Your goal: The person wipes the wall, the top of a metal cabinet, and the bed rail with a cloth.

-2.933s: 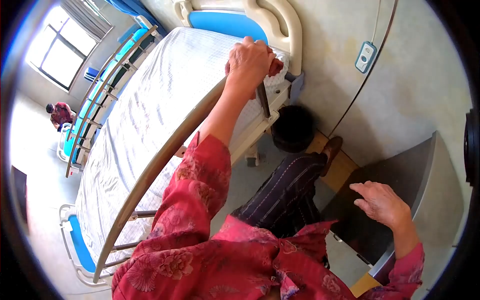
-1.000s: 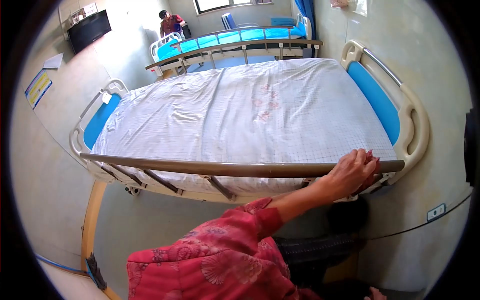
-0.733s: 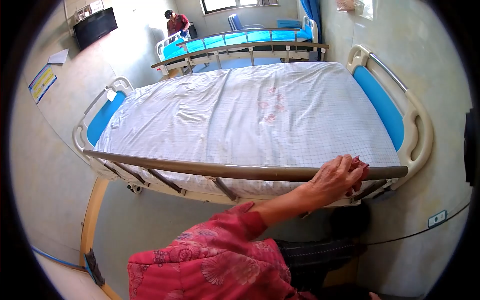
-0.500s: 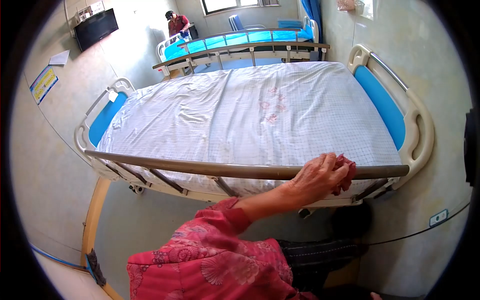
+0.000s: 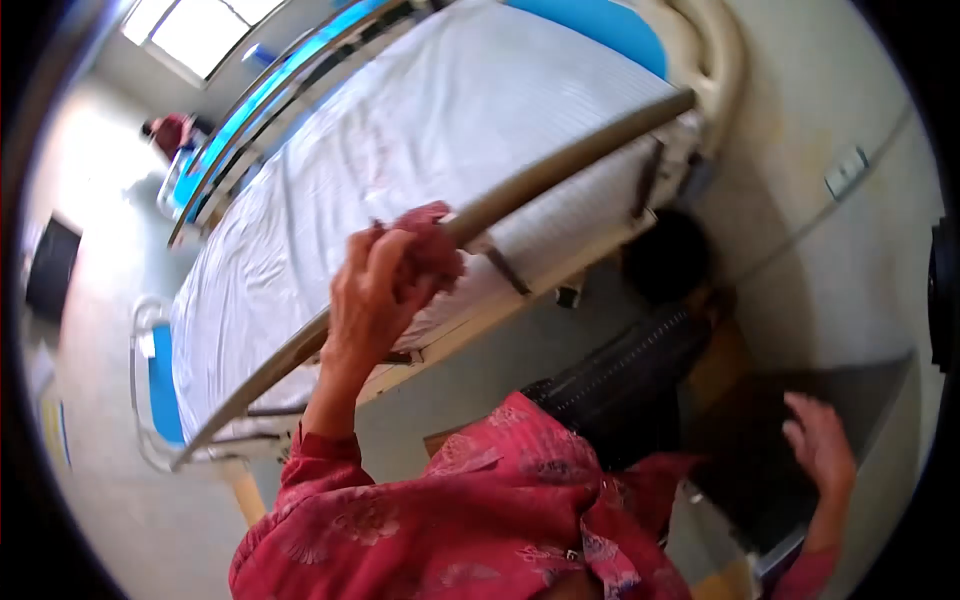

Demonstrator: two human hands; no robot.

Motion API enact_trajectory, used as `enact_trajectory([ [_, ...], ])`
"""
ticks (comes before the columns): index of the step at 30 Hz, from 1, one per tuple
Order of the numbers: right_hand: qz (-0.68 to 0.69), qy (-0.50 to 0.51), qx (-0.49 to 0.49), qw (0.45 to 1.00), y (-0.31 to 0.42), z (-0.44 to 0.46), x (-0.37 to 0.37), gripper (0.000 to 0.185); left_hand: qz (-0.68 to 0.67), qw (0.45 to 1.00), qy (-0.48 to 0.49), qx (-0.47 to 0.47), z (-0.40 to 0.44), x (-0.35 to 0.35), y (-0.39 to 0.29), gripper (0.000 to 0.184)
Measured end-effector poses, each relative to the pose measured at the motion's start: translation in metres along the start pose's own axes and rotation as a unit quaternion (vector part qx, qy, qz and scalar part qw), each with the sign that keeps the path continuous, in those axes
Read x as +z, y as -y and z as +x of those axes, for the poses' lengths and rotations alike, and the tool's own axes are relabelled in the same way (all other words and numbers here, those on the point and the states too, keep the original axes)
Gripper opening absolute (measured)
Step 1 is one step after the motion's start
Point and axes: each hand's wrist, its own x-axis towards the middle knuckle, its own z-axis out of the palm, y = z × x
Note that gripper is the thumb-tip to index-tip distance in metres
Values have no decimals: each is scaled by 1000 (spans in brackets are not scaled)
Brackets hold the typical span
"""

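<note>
My left hand (image 5: pixel 368 300) is closed around a crumpled dark-red cloth (image 5: pixel 432 245). The cloth is pressed over the brown side rail (image 5: pixel 575 160) of a hospital bed, near the rail's middle. Beyond the rail lies the mattress with its wrinkled white sheet (image 5: pixel 400 120). Low on the right, my right hand (image 5: pixel 822 445) hangs apart from the bed, fingers loosely stretched and holding nothing visible. It is nearest to a dark, flat-sided object (image 5: pixel 790 400) by the wall, whose kind I cannot make out.
A blue-panelled headboard (image 5: pixel 600 30) closes the bed's far right end, and a blue footboard (image 5: pixel 163 385) its left end. Another railed bed (image 5: pixel 240 120) stands behind. A person in red (image 5: pixel 172 132) is at the far left. A wall socket (image 5: pixel 846 172) and cable are on the right.
My left hand has moved along the rail toward the bed's left end with the cloth. The view has tilted and turned. My right hand has come into fuller view at lower right.
</note>
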Motion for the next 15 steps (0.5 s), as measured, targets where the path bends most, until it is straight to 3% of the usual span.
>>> enact_trajectory([
  [6,57,30,62,996,36,17,-24,44,56,997,49,37,49,25,-18,45],
  [8,15,-3,17,1000,28,14,-13,43,54,994,90,43,65,22,-24,44],
  [11,58,88,115,988,43,23,-31,48,-44,982,173,66,87,26,-24,44],
  [15,25,33,69,997,38,14,-19,42,-87,973,204,59,106,38,-31,43],
])
